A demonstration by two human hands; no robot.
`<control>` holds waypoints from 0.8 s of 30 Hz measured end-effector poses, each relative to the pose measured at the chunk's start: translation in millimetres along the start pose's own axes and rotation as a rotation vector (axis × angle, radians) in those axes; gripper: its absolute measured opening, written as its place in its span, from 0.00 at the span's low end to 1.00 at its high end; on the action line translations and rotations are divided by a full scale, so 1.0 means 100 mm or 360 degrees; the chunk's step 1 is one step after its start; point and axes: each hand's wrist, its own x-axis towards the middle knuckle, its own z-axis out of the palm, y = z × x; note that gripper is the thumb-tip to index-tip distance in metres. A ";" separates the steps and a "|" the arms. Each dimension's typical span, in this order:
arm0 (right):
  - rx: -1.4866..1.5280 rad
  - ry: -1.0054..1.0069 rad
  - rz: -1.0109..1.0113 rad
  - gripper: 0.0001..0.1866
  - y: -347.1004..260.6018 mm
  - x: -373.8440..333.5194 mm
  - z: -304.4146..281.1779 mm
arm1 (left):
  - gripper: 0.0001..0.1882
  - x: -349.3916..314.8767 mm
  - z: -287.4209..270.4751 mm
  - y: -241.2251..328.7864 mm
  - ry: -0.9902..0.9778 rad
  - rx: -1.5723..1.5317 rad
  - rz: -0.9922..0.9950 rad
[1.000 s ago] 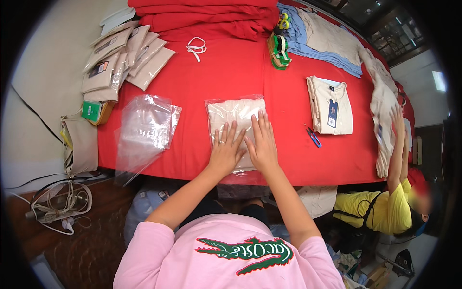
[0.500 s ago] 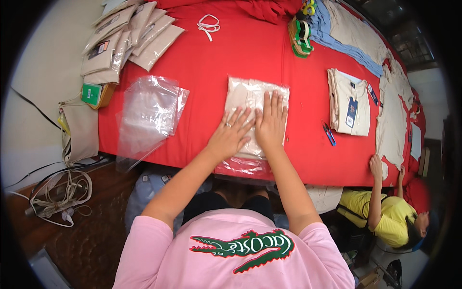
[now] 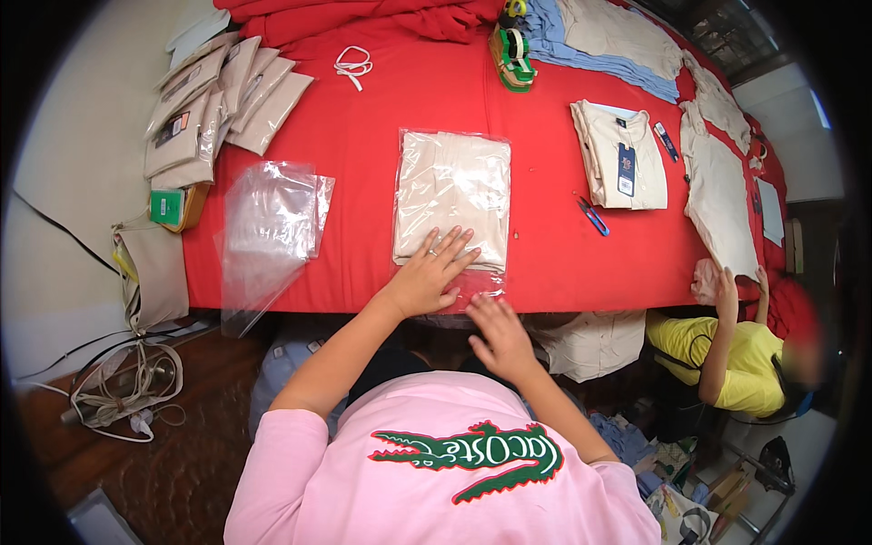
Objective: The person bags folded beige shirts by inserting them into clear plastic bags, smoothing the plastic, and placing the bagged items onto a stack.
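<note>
A folded beige garment lies flat inside a clear plastic bag in front of me on the red-covered table. My left hand rests on its near end, fingers spread and palm down. The bag's clear flap reaches toward the table edge. My right hand is at the end of that flap, fingers stretched out and thumb apart; whether it touches the plastic I cannot tell. To my left lies a pile of clear plastic bags, some hanging over the edge.
Bagged beige garments are stacked far left; a white cord lies beyond. A green tape dispenser stands at the back. Rightward are a folded tagged shirt and blue thread snips. A co-worker in yellow handles beige fabric.
My right hand has left the bagged garment's top and drawn back toward me to the flap. My left hand has slid to its near end. The view has shifted.
</note>
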 end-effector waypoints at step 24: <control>-0.0558 -0.0046 -0.0040 0.43 0.52 -0.12 -0.20 | 0.53 -0.70 -0.15 0.24 -0.0447 0.0131 -0.0201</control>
